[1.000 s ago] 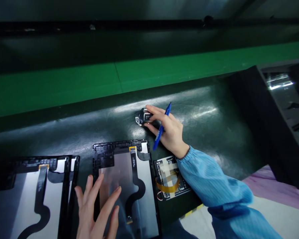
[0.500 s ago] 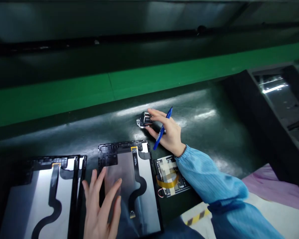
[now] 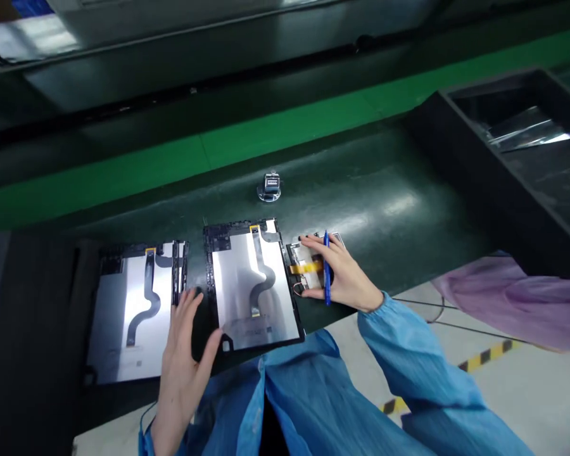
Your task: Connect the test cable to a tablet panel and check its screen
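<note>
Work surface (image 3: 399,196): dark green, smooth, glossy; centre panel (image 3: 254,285): reflective, metallic-looking sheet in a black matt frame; left panel (image 3: 133,304): same finish; pen (image 3: 327,269): blue plastic, smooth; counter (image 3: 270,187): bright polished metal, apparently chromed; sleeve (image 3: 408,361): blue cloth, matt.

You have open bench (image 3: 384,196) toward the far edge; only the counter (image 3: 270,187) stands there, black bin (image 3: 460,136) walls the right.

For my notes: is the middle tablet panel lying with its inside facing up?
Yes. The middle panel lies flat, its black flex cable and silvery inner surface exposed.
</note>
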The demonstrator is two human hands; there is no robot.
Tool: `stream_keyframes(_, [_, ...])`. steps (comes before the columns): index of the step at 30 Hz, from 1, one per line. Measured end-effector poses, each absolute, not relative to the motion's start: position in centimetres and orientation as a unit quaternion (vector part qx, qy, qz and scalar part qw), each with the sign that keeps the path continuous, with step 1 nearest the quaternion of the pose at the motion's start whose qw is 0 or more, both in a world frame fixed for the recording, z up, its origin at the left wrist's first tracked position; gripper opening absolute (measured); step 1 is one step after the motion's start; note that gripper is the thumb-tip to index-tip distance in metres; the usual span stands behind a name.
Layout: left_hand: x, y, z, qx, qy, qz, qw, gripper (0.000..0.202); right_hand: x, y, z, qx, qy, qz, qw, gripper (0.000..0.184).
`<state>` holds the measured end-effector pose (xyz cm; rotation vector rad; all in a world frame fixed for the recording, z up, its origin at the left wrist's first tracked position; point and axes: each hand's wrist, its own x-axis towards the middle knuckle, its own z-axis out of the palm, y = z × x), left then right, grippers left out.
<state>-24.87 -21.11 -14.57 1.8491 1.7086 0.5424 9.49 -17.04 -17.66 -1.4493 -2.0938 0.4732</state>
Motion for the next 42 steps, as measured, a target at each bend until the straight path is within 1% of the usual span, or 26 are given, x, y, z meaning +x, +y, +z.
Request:
stream_keyframes(3, [-25.1,-22.7,-16.6,0.753,0.595,0.164,0.228,0.081,9.4,-18.0,-18.6,-0.557,-0.775,0.146,0.262,0.090])
stream_keyframes(6, [-24.5,-23.3,-17.9,0.785,0.563,0.176,0.189,0.093,11.2,-17.9,-19.2,-0.572,-0.764,0.129,0.271,0.088])
stream_keyframes(12, [-23.3,-22.9,-18.6,0.776,0.570,0.201,0.180,0.096,18.0,-17.8,-19.5,-0.626,-0.721,0.106,0.277,0.085])
stream_keyframes(14, [-22.9,-22.5,-18.7,0.787,0.554,0.202,0.180,0.097,18.6,-17.8,-18.4,-0.628,-0.711,0.091,0.304,0.087])
stream_keyframes(16, [-22.5,-22.1,-18.8,0.805,0.532,0.196,0.177,0.097,17.8,-17.5,-16.9,-0.619,-0.694,0.077,0.360,0.085])
stream_keyframes(18, [-22.1,-21.5,-18.8,0.828,0.501,0.188,0.165,0.096,15.7,-16.3,-15.7,-0.600,-0.692,0.091,0.391,0.074])
stream_keyframes(19, [-21.9,-21.2,-18.8,0.841,0.485,0.184,0.155,0.096,14.5,-15.3,-15.3,-0.590,-0.703,0.109,0.382,0.066])
stream_keyframes(21, [-21.7,-20.3,-18.6,0.866,0.451,0.178,0.127,0.097,12.0,-12.6,-15.2,-0.570,-0.738,0.158,0.324,0.051])
stream_keyframes(22, [-21.7,-19.8,-18.5,0.877,0.434,0.176,0.111,0.098,11.0,-11.0,-15.3,-0.567,-0.748,0.177,0.296,0.047])
stream_keyframes(24, [-22.0,-18.6,-18.3,0.894,0.405,0.174,0.085,0.098,9.5,-8.3,-15.8,-0.565,-0.754,0.191,0.274,0.041])
stream_keyframes(27, [-23.0,-17.0,-17.7,0.901,0.393,0.175,0.063,0.092,8.4,-6.8,-16.2,-0.582,-0.746,0.184,0.266,0.034])
stream_keyframes(29, [-23.8,-16.5,-17.2,0.884,0.420,0.199,0.040,0.076,8.0,-8.3,-16.0,-0.612,-0.728,0.169,0.260,0.030])
stream_keyframes(31, [-24.7,-16.6,-16.7,0.841,0.465,0.274,0.013,0.054,7.7,-11.4,-15.6,-0.650,-0.701,0.153,0.251,0.029])
stream_keyframes(33, [-25.3,-17.6,-16.2,0.772,0.518,0.368,0.011,0.040,7.5,-14.8,-14.9,-0.684,-0.674,0.150,0.236,0.029])
stream_keyframes(35, [-25.6,-19.3,-15.7,0.694,0.567,0.439,0.064,0.034,7.5,-17.2,-14.3,-0.699,-0.656,0.161,0.234,0.029])
stream_keyframes(37, [-25.7,-21.3,-15.5,0.617,0.617,0.457,0.172,0.030,7.7,-18.0,-13.8,-0.685,-0.661,0.161,0.260,0.029])
stream_keyframes(39, [-25.5,-23.1,-15.6,0.558,0.640,0.416,0.325,0.027,7.9,-17.1,-13.9,-0.646,-0.680,0.170,0.301,0.030])
stream_keyframes(42, [-24.9,-25.1,-15.9,0.494,0.587,0.287,0.573,0.040,7.9,-14.9,-15.0,-0.580,-0.703,0.243,0.332,0.030])
